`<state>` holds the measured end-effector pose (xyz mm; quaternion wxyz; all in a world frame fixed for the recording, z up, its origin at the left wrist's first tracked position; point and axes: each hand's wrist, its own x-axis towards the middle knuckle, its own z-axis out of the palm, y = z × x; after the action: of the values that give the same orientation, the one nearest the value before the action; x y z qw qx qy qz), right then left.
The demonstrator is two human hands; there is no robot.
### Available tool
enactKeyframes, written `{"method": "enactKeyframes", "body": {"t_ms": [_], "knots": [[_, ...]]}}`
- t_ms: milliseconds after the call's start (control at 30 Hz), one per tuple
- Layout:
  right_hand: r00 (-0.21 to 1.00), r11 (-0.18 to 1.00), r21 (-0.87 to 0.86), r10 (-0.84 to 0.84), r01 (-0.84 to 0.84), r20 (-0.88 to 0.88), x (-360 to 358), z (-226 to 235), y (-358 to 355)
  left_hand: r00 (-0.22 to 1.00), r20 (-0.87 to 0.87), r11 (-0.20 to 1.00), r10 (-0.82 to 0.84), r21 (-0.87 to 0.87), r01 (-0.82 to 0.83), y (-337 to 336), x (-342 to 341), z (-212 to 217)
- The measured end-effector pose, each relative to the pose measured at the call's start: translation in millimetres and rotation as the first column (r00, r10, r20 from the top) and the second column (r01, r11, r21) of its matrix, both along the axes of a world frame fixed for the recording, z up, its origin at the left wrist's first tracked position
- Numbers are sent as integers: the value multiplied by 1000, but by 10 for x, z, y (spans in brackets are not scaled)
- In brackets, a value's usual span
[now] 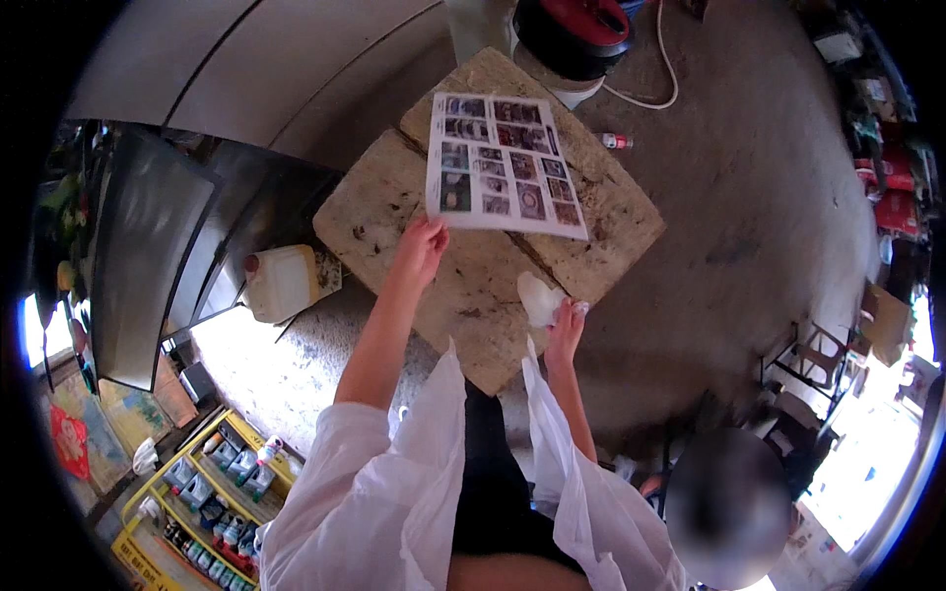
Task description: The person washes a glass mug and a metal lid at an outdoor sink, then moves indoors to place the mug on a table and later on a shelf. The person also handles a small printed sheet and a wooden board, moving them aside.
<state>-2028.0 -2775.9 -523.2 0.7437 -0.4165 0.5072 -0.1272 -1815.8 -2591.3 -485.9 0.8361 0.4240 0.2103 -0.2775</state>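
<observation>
A white sheet (pixel 505 212) printed with rows of small photos is pinched at its lower left corner by my left hand (pixel 424 248). The sheet lies over, or is held just above, the far part of a worn wooden tabletop (pixel 458 286) made of thick boards; I cannot tell whether it touches the wood. Closer to me, by the table's right edge, my right hand (pixel 566 330) grips a crumpled white cloth or tissue (pixel 538 297). Part of that white piece sticks out to the left over the boards.
A red and black machine (pixel 576 39) stands beyond the table, with a pale hose (pixel 675 84). Left of the table is a whitish plastic jerrycan (pixel 279 284). A yellow rack of bottles (pixel 212 492) stands lower left. A small bottle (pixel 618 141) lies right. Another person (pixel 729 507) is at lower right.
</observation>
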Motion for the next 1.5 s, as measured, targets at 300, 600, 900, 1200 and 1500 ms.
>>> {"method": "enactKeyframes", "body": {"t_ms": [300,600,900,1200,1500], "knots": [[776,805,-84,590,-588,224,132,212,17,997,70,996,-35,83,29,1631,-1382,441],[251,273,-704,958,-655,137,1,1112,1773,973,149,717,178,657,-232,3527,-2923,182],[-397,-314,-949,868,27,-299,-1592,1334,3032,758,603,195,-248,798,-571,4010,-4691,182],[-612,-460,-748,436,479,-660,-2771,1620,3577,931,338,337,-140,900,-277,3879,-6481,203],[-725,-399,-864,490,306,-483,-3051,1218,3748,584,521,-125,623,803,-583,2893,-7715,-35]]}}
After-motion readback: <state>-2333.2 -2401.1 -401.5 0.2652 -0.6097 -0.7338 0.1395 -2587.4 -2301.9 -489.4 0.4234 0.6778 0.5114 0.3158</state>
